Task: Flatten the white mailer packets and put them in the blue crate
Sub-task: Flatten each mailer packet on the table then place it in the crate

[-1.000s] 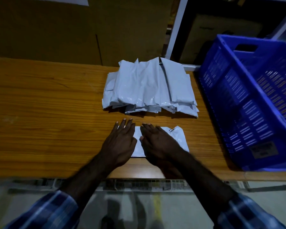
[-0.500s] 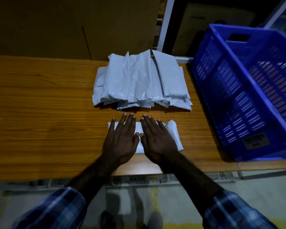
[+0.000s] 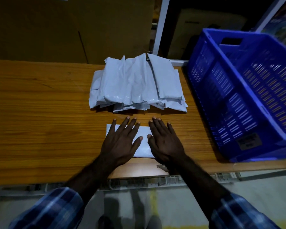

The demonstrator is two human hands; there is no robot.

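Both hands lie flat, fingers spread, pressing one white packet [image 3: 143, 142] on the desk [image 3: 40, 121]: left hand [image 3: 120, 142] on its left half, right hand [image 3: 165, 142] on its right. Its long axis runs left to right under the palms. Beyond the fingertips sits the pile of packets [image 3: 137, 85]. Off to the right stands the blue crate [image 3: 248, 96], nearer the right hand, likely the one to carry it over.

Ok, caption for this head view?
Both hands press one white mailer packet flat beside the pile and blue crate.
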